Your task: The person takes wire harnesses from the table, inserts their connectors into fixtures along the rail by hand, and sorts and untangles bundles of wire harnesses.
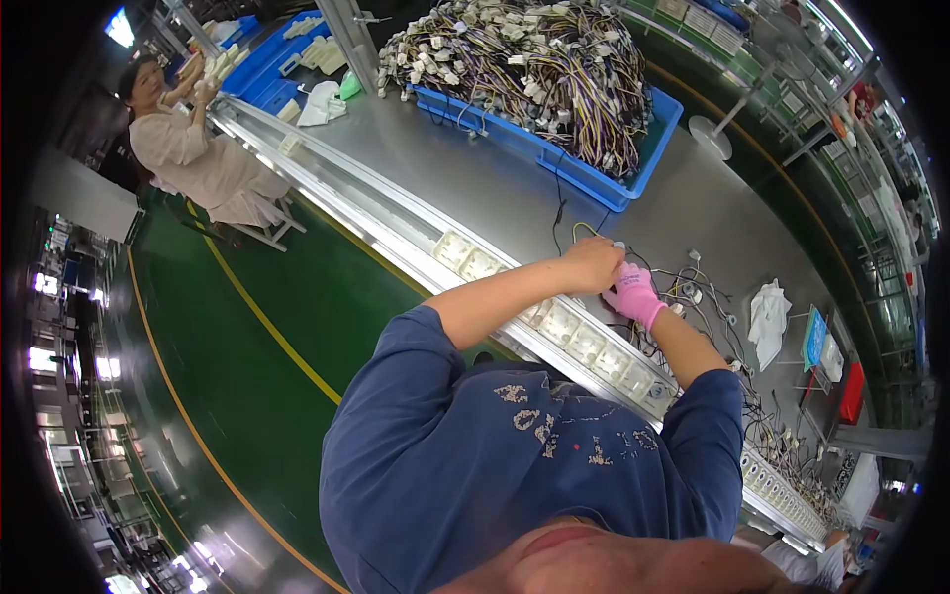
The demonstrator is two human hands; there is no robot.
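Observation:
My bare left hand (pixel 594 265) and my right hand (pixel 634 294), in a pink glove, meet just beyond a metal rail. Both have their fingers closed and almost touch each other. A small white piece shows at the left fingertips, too small to name. Behind that hand a yellow wire (pixel 586 228) arches up; whether it is gripped is hidden. Loose wires with connectors (pixel 693 289) lie on the table beside the glove. Below my hands, a row of square, whitish translucent plastic housings (pixel 586 344) sits along the rail (pixel 396 243).
A blue bin (pixel 584 186) heaped with wire harnesses (pixel 534 74) stands on the metal table (pixel 475 158). White cloth (pixel 768 322) and a red box (pixel 851 394) lie at right. Another person (pixel 188 148) sits far left, by blue trays (pixel 277 74).

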